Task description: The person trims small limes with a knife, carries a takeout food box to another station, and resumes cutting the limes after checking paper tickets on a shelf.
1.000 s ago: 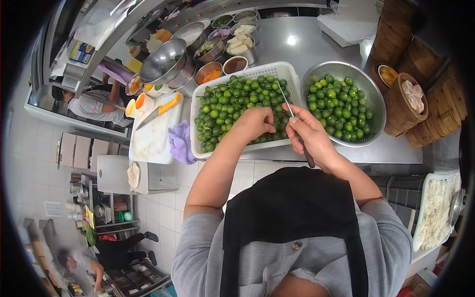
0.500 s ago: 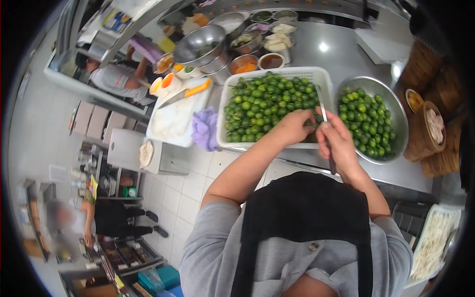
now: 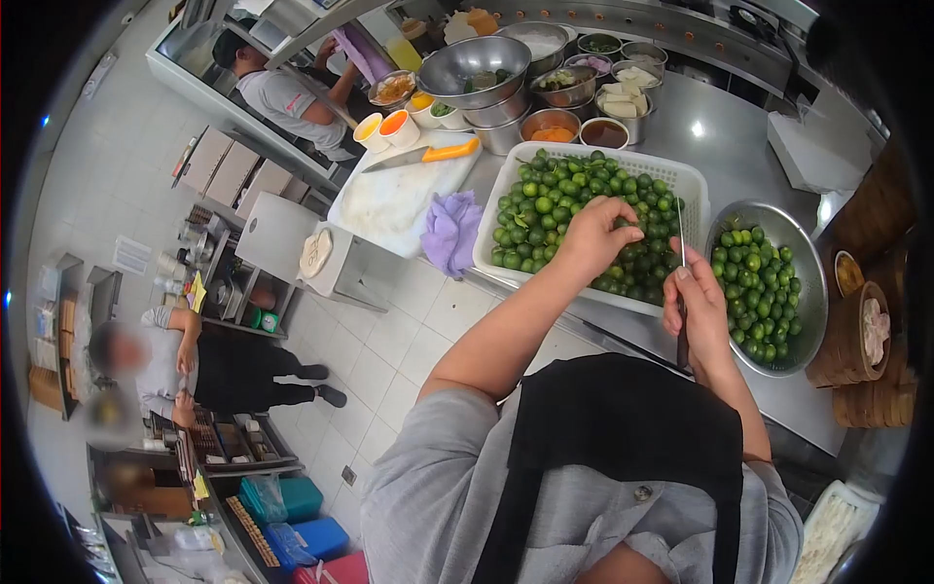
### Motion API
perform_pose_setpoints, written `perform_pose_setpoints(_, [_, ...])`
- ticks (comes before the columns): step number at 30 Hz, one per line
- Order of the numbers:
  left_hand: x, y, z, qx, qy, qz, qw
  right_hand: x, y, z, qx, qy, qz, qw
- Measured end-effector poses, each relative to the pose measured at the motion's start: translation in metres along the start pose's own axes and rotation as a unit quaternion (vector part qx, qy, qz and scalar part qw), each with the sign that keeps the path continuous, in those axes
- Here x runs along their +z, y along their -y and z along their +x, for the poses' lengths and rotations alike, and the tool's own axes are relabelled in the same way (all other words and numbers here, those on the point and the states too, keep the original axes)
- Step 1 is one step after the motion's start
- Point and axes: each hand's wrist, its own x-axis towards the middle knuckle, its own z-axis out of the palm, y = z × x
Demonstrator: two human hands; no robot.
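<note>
A white plastic basket point(image 3: 494, 200) full of small green limes point(image 3: 545, 209) stands on the counter before me. Over its limes is my left hand point(image 3: 595, 238), fingers bent and thumb apart, touching or just above the fruit; nothing shows in it. My right hand point(image 3: 702, 307) is closed around the dark handle of a thin-bladed knife point(image 3: 682, 229), whose blade points up and away from me at the basket's right side. To the right of that hand, a perforated metal colander point(image 3: 812, 292) holds more limes point(image 3: 754, 292).
Left of the basket are a purple cloth point(image 3: 450, 234) and a white cutting board point(image 3: 389, 219) bearing an orange-handled knife point(image 3: 448, 152). Metal bowls point(image 3: 474, 68) and sauce containers stand behind. Bamboo steamers point(image 3: 856, 341) are at right. Two other people are on the left.
My left hand has come away from the right hand and moved over the limes. The right hand still grips the knife. The whole view has shifted, with the counter now further right.
</note>
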Motion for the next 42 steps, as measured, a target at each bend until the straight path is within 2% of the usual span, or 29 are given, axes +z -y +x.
perform_pose_setpoints(2, [0.000, 0.001, 0.002, 0.008, -0.029, -0.001, 1.000, -0.002, -0.002, 0.002, -0.001, 0.000, 0.001, 1.000])
perform_pose_setpoints(4, [-0.001, 0.004, 0.005, 0.071, -0.065, 0.033, 0.995, -0.003, -0.005, 0.004, 0.011, 0.013, -0.013, 1.000])
perform_pose_setpoints(6, [0.000, 0.012, 0.011, 0.079, -0.064, 0.028, 0.994, -0.006, -0.011, 0.004, 0.004, 0.019, -0.025, 0.999])
perform_pose_setpoints(8, [-0.003, 0.010, 0.013, 0.031, -0.029, 0.039, 0.998, -0.008, -0.012, 0.002, 0.012, 0.028, -0.022, 0.999])
perform_pose_setpoints(10, [-0.003, 0.019, 0.017, 0.127, -0.034, 0.095, 0.987, -0.009, -0.007, -0.002, 0.025, 0.026, -0.032, 0.999])
perform_pose_setpoints(12, [-0.003, 0.010, 0.018, 0.094, -0.017, 0.131, 0.987, -0.013, -0.005, -0.004, 0.027, 0.034, -0.023, 0.999])
perform_pose_setpoints(14, [-0.002, 0.004, 0.022, 0.106, -0.035, 0.175, 0.978, -0.017, -0.004, -0.007, 0.021, 0.037, -0.026, 0.999])
perform_pose_setpoints(16, [-0.006, -0.004, 0.028, 0.024, 0.005, 0.191, 0.981, -0.020, -0.004, -0.009, 0.013, 0.035, -0.013, 0.999])
perform_pose_setpoints(17, [-0.008, -0.008, 0.030, 0.025, 0.007, 0.196, 0.980, -0.022, -0.003, -0.011, 0.010, 0.032, -0.014, 0.999])
perform_pose_setpoints(19, [-0.010, -0.014, 0.033, -0.127, 0.075, 0.004, 0.989, -0.027, -0.002, -0.013, 0.005, 0.027, -0.008, 1.000])
perform_pose_setpoints(20, [-0.010, -0.012, 0.034, -0.125, 0.075, 0.009, 0.989, -0.029, -0.001, -0.015, 0.003, 0.029, -0.004, 1.000])
perform_pose_setpoints(23, [-0.003, -0.010, 0.034, -0.132, 0.056, -0.200, 0.969, -0.032, 0.004, -0.019, 0.004, 0.018, 0.006, 1.000])
perform_pose_setpoints(28, [-0.001, -0.005, 0.041, -0.145, 0.031, -0.171, 0.974, -0.038, 0.007, -0.023, -0.010, 0.029, 0.009, 0.999])
perform_pose_setpoints(30, [-0.005, -0.008, 0.043, -0.156, 0.073, -0.029, 0.985, -0.043, 0.007, -0.024, -0.016, 0.041, 0.009, 0.999])
perform_pose_setpoints(31, [-0.006, -0.009, 0.043, -0.156, 0.074, -0.029, 0.985, -0.044, 0.007, -0.025, -0.016, 0.040, 0.010, 0.999])
perform_pose_setpoints(33, [-0.006, -0.011, 0.042, -0.059, 0.054, 0.170, 0.982, -0.047, 0.010, -0.027, -0.006, 0.051, 0.010, 0.999])
perform_pose_setpoints(34, [-0.006, -0.009, 0.044, -0.060, 0.055, 0.171, 0.982, -0.049, 0.011, -0.028, -0.006, 0.050, 0.011, 0.999])
perform_pose_setpoints(36, [-0.004, -0.011, 0.052, -0.013, 0.027, 0.122, 0.992, -0.052, 0.016, -0.030, -0.004, 0.057, 0.012, 0.998])
perform_pose_setpoints(37, [-0.003, -0.016, 0.056, -0.006, 0.059, 0.050, 0.997, -0.052, 0.018, -0.032, -0.002, 0.057, 0.013, 0.998])
perform_pose_setpoints(39, [0.006, -0.043, 0.059, -0.096, 0.108, -0.082, 0.986, -0.052, 0.023, -0.034, -0.016, -0.003, 0.082, 0.996])
perform_pose_setpoints(41, [0.019, -0.095, 0.057, -0.023, 0.172, -0.094, 0.980, -0.054, 0.025, -0.033, 0.007, 0.000, 0.111, 0.994])
perform_pose_setpoints(42, [0.027, -0.110, 0.058, 0.046, 0.202, -0.078, 0.975, -0.052, 0.025, -0.033, 0.015, -0.004, 0.118, 0.993])
